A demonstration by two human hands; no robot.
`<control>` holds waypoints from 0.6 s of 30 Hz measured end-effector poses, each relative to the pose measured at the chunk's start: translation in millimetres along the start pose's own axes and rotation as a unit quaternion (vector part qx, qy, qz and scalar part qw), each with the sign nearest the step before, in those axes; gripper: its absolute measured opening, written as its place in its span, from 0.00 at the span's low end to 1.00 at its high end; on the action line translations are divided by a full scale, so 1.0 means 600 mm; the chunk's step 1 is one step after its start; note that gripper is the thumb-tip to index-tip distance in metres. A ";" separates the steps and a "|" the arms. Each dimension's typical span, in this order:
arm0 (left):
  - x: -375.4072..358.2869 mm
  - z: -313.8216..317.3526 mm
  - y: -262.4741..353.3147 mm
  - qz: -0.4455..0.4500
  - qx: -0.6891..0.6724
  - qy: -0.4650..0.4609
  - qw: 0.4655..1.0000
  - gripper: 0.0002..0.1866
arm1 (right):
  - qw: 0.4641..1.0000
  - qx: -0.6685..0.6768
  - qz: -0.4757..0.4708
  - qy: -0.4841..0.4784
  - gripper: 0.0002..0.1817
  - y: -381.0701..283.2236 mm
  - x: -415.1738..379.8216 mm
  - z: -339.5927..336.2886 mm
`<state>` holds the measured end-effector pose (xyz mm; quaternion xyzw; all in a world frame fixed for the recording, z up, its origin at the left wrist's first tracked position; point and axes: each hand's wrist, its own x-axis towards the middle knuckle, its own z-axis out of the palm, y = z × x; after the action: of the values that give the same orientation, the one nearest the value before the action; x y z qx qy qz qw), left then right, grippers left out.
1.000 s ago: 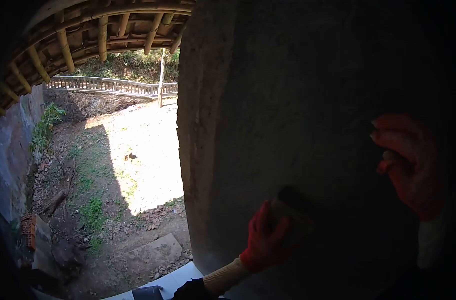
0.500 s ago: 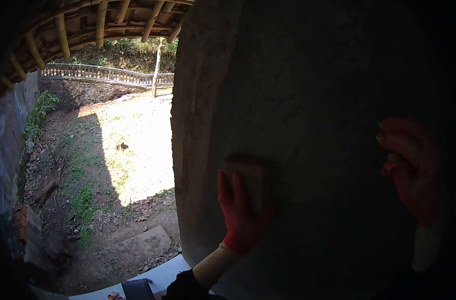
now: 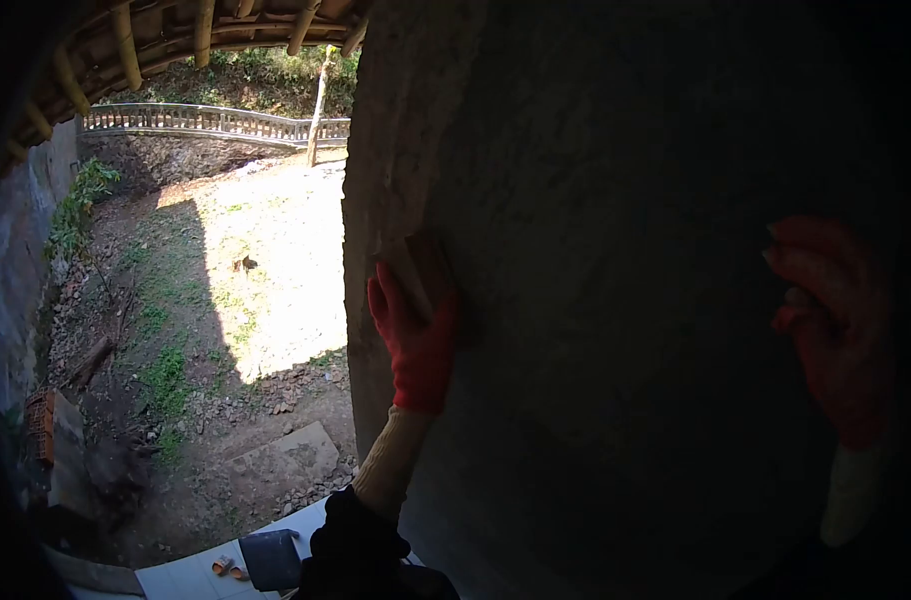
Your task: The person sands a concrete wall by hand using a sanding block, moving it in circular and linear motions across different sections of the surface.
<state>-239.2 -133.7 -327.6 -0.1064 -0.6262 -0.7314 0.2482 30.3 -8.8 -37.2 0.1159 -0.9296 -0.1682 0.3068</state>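
Left hand (image 3: 415, 350), red glove, center of frame: fingers clamped on a block (image 3: 422, 272), two of them a bit apart along its near side. Block sits at the wall (image 3: 575, 200), close to the wall's rough left edge; exact contact too dark to tell. Cream cuff (image 3: 389, 465) and black sleeve (image 3: 360, 545) run down to bottom center, covering part of the floor edge.

Right hand (image 3: 835, 325), also red-gloved, right side of frame: fingers bent, close together, thumb below them. Too dark to tell if they grip or touch anything. Wall fills center and right, mostly in deep shade, and cuts off the yard on that side.

Bottom left: white tiles (image 3: 190, 580), with a dark container (image 3: 271, 560) and two small brown items (image 3: 222, 566) just beside it. Beyond: flat slab (image 3: 300, 452) on stony dirt, orange brickwork (image 3: 41, 425) at far left, log (image 3: 93, 362), green weeds (image 3: 165, 375). Leafy plant (image 3: 83, 200) by the side wall (image 3: 15, 270). Bright sunlit ground (image 3: 275, 270) mid-left. Farther back, upper left: thin trunk (image 3: 320, 105), pale railing (image 3: 205, 120), bushes behind. Roof poles (image 3: 204, 30) hang across the top left, hiding whatever is above.
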 end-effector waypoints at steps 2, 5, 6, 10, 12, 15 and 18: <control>-0.049 0.004 0.026 0.087 0.036 -0.027 0.995 0.55 | 1.000 -0.008 0.001 -0.001 0.21 -0.003 0.005 0.001; -0.173 0.013 0.082 0.300 0.047 -0.091 0.948 0.53 | 1.000 -0.008 -0.008 -0.012 0.23 -0.001 0.005 -0.003; -0.198 0.003 0.087 0.298 0.041 -0.095 0.949 0.53 | 1.000 0.001 -0.027 -0.002 0.24 0.001 0.005 -0.002; -0.211 -0.002 0.089 0.443 0.010 -0.212 0.871 0.53 | 0.999 -0.015 -0.033 0.034 0.20 -0.009 0.007 0.000; -0.177 -0.002 0.074 0.359 0.031 -0.143 0.922 0.52 | 0.999 0.033 -0.018 0.012 0.22 -0.006 0.004 0.001; -0.077 0.005 0.029 0.157 0.045 -0.050 0.985 0.52 | 0.998 -0.013 -0.059 0.035 0.21 0.004 0.006 0.009; -0.005 0.004 0.009 -0.007 -0.028 -0.006 1.000 0.53 | 0.997 -0.014 -0.066 0.048 0.22 0.005 0.009 0.016</control>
<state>-234.4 -130.8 -324.1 -0.1136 -0.6080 -0.7494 0.2363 19.9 -5.3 -40.2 0.1809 -0.9018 -0.1955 0.3404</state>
